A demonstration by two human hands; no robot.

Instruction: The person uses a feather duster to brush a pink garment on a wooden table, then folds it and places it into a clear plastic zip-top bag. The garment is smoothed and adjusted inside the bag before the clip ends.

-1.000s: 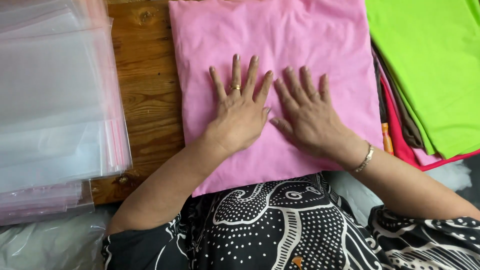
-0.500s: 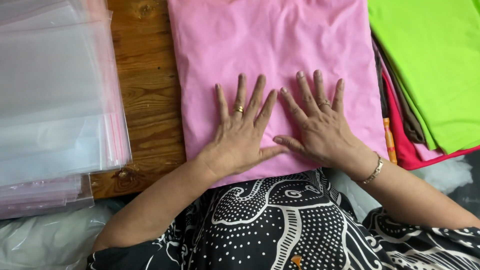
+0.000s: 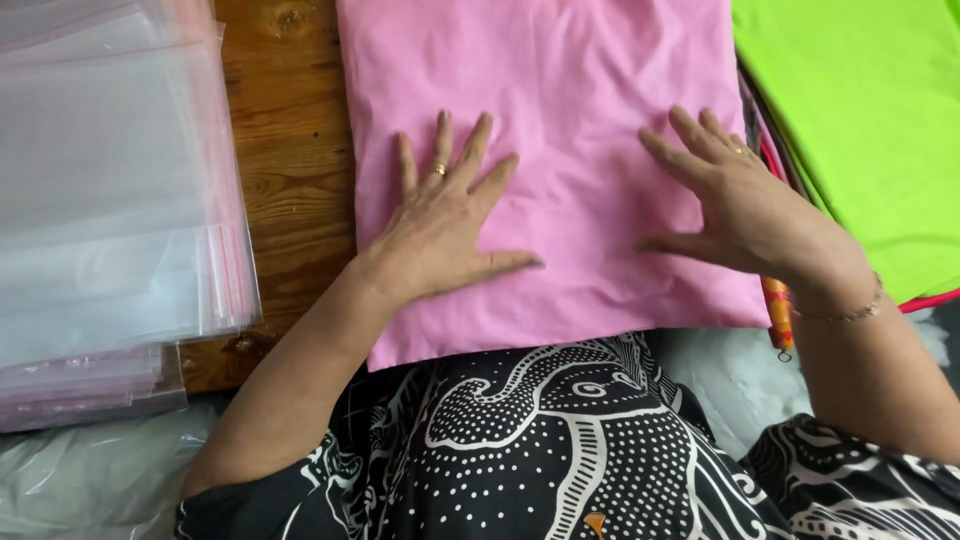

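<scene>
Head camera looks straight down on a brown wooden tabletop (image 3: 285, 190), most of it covered. At the centre lies a folded pink cotton garment (image 3: 570, 120), a tall rectangle whose long axis runs away from the person; its near short edge hangs just over the tabletop's front edge against the person's black-and-white patterned top (image 3: 560, 450), and its far end runs out of the picture at the top.

To the left of the pink garment sits a stack of clear plastic zip bags with red seal strips (image 3: 110, 200), with a strip of bare wood between the two. To the right is a lime-green folded fabric (image 3: 860, 130) lying on a pile of other coloured cloths, whose red and orange edges show just beside the pink garment's right side.

Both hands lie flat on the near half of the pink garment, palms down, gripping nothing. The left hand (image 3: 445, 225) rests with fingers spread and pointing away, a gold ring on one finger. The right hand (image 3: 745, 210) lies near the garment's right edge, fingers apart and angled up and to the left, with a thin gold bracelet (image 3: 845, 312) at the wrist. The two hands are well apart.
</scene>
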